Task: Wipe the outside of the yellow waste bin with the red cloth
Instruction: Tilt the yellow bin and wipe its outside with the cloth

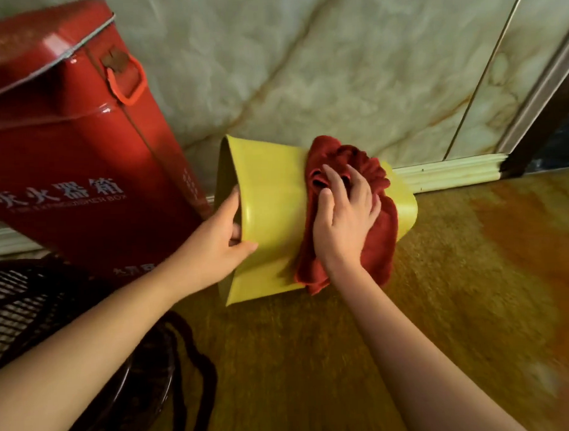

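While on its side, yellow waste bin: left hand fingers clamping rim, right hand fingers spread on red cloth.

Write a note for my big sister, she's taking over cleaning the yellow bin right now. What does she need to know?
Left hand: gripping the rim of the yellow waste bin, thumb outside, fingers inside the opening, holding it steady.
Right hand: palm down, pressing the red cloth on the bin's upper side, near its base end.
The bin lies on its side on the floor, opening towards the red fire extinguisher box, close to the wall.
Done: wiping is under way on the upper face; how much is clean I cannot tell.
Left: the remaining sides, the base and the underside, so the bin needs turning.
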